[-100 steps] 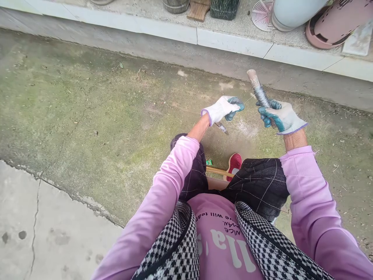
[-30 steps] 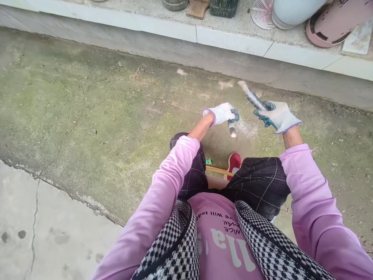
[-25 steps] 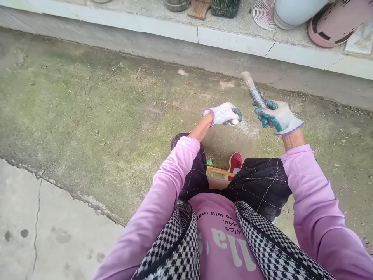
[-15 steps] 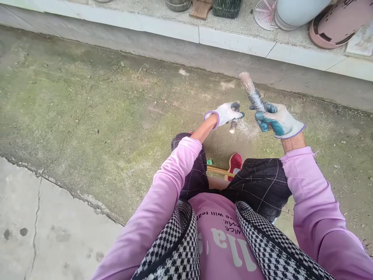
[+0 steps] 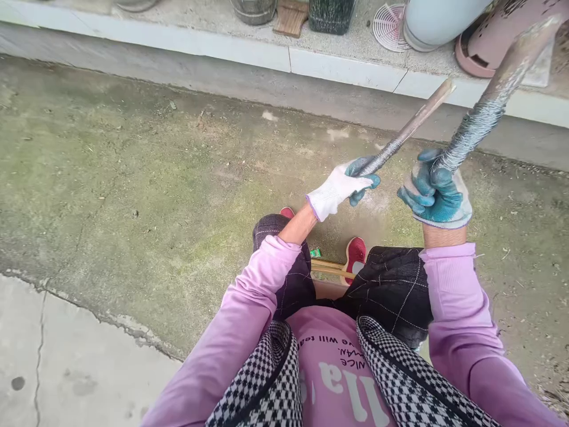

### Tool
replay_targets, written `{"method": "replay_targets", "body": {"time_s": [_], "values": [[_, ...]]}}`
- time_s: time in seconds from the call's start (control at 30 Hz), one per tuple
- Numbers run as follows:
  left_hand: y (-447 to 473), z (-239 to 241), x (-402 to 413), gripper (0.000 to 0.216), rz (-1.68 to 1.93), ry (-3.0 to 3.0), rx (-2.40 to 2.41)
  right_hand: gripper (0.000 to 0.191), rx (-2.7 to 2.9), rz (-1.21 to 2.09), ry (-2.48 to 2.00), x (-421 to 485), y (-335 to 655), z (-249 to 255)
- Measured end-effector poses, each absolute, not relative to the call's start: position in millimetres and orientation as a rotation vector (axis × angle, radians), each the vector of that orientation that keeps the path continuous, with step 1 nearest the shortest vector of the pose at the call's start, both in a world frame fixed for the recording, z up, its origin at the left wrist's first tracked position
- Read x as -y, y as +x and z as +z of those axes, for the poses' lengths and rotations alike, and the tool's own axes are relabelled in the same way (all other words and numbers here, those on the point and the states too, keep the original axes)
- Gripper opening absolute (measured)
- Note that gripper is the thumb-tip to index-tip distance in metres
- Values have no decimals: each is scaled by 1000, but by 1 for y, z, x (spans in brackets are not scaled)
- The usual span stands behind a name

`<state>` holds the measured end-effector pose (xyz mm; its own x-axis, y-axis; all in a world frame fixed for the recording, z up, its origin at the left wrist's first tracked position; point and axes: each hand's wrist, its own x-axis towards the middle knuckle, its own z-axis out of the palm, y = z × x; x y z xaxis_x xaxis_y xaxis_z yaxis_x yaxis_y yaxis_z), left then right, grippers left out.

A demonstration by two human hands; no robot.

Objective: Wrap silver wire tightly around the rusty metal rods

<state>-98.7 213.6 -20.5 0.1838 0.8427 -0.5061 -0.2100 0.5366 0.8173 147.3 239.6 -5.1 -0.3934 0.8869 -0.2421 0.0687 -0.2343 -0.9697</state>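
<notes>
I sit over mossy concrete with both hands in white gloves with teal palms. My left hand (image 5: 340,188) is closed round the lower end of a thin stick (image 5: 411,126) wound with fine wire, which slants up to the right. My right hand (image 5: 438,196) grips a thicker wire-wound stick (image 5: 491,101) that also points up to the right, toward the step. The two sticks run nearly parallel, a short gap apart. Whether a wire strand joins them I cannot make out.
A raised concrete step (image 5: 342,65) crosses the top, bearing a white fan grille (image 5: 389,26), a pale barrel (image 5: 438,21), a pink tub (image 5: 502,41), a dark basket (image 5: 331,15) and a wooden board (image 5: 290,19). My red shoes (image 5: 355,255) and a bamboo pole (image 5: 331,267) lie below my knees.
Both hands have turned their sticks to point up and to the right, and the sticks now reach much further toward the step. The camera tilted slightly.
</notes>
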Motion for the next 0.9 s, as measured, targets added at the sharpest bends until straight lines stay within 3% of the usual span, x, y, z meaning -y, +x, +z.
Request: {"method": "replay_targets", "body": {"time_s": [0.23,0.47,0.67,0.9], "values": [[-108,-9,-202,56,888,602,-1113,64,1265,1827,-1063,-217,133,2],[-109,-9,-194,87,908,628,-1131,58,1184,1775,-940,-203,123,18],[-110,-8,-184,85,935,561,-981,68,1106,1861,-896,-197,114,24],[-109,-15,-175,93,1029,455,-755,31,1088,1921,-495,-197,106,9]]}}
